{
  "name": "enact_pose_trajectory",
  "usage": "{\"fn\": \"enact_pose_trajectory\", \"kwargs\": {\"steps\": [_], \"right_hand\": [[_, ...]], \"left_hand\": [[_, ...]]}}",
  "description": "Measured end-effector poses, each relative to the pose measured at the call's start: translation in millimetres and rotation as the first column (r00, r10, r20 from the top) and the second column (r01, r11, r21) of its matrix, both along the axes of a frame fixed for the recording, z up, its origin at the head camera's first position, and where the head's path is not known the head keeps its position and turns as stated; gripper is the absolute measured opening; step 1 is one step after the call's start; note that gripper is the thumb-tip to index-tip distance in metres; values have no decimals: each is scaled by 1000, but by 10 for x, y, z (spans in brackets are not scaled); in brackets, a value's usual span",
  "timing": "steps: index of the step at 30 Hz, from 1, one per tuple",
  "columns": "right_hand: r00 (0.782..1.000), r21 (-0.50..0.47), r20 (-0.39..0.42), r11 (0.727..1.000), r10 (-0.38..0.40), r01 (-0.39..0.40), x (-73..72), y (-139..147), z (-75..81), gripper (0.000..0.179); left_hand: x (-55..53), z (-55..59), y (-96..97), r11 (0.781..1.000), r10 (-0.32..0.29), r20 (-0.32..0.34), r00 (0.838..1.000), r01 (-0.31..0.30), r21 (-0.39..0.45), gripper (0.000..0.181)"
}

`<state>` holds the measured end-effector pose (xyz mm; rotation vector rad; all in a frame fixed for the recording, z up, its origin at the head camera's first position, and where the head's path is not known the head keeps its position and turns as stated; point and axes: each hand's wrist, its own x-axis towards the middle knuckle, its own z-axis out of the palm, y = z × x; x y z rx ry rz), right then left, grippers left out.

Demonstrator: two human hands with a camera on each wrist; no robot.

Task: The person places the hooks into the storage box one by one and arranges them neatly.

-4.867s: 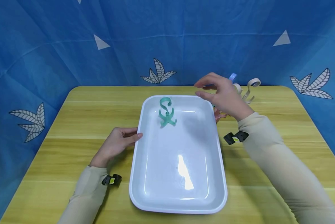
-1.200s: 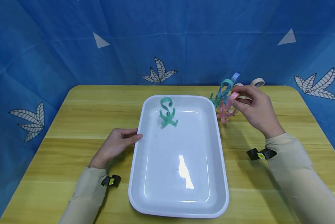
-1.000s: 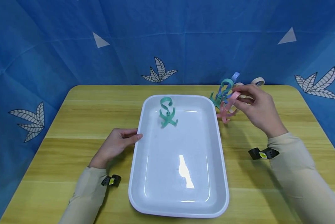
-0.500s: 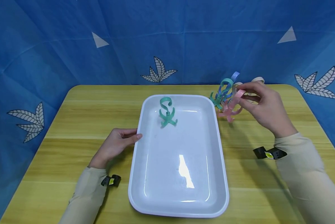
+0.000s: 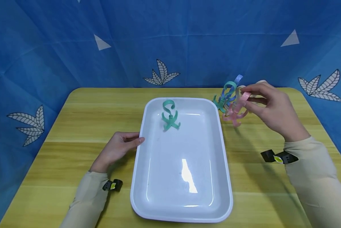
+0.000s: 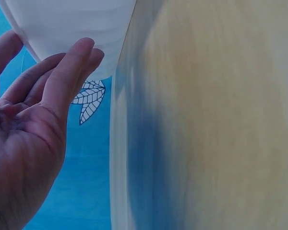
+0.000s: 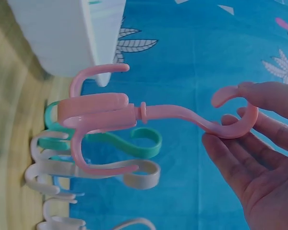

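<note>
My right hand point(image 5: 276, 106) pinches the curved top of a pink four-pronged hook point(image 7: 168, 112). It hangs upright beside the tray's far right corner, prongs close over the table. Just behind it stand a green hook point(image 7: 144, 143), a blue hook point(image 5: 239, 79) and several white hooks point(image 7: 143, 179), partly covered by the hand in the head view. My left hand point(image 5: 116, 148) holds the left side of a white tray point(image 5: 184, 220), thumb over the rim and fingers against the outer wall. Inside the tray, near its far left corner, another green hook point(image 5: 170, 121) stands upright.
The tray rests in the middle of a wood-patterned table point(image 5: 82, 126). A blue cloth point(image 5: 204, 57) with leaf prints hangs behind the table's far edge.
Nearly five seconds ago the right hand was over the tray's far right corner, without a hook. It then took the pink hook's top, and over the last second it moved slightly right with it.
</note>
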<state>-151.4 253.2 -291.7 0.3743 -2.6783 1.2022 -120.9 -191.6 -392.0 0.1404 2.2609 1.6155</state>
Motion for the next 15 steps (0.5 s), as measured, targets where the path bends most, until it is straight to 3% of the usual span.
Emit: {"fn": "enact_pose_trajectory", "kwargs": {"steps": [11, 15], "right_hand": [[996, 1, -24, 996, 85, -85, 93, -80, 155, 34], [990, 2, -66, 992, 127, -127, 110, -124, 214, 36]], "left_hand": [[17, -2, 0, 1000, -2, -5, 1000, 2, -4, 50], [7, 7, -7, 1000, -12, -8, 1000, 12, -7, 51]]}}
